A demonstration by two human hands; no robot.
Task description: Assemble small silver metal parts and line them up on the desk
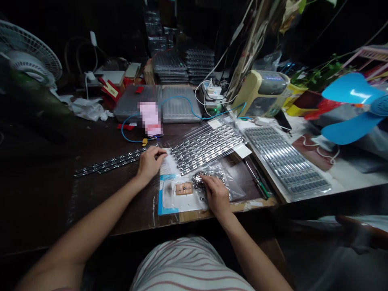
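My left hand (149,165) is closed, thumb and fingertips together, between some dark strips (117,162) with shiny metal pieces and a clear tray of similar rows (209,147). Anything in that pinch is too small to make out. Fingers bent down, my right hand (217,197) is at a heap of small shiny metal parts (198,180) on a clear plastic bag (235,188). Its fingertips are drawn together, and what they grip is hidden. Between the hands, a small tan block (184,188) lies on a white and blue sheet (169,207).
Pens (257,178) lie right of the bag. Farther right is a filled clear tray (287,159), with a blue-bladed fan (353,109) behind it. Stacked trays (169,66), a yellow machine (260,93) and a blue cable (189,103) occupy the back. A white fan (28,60) stands left.
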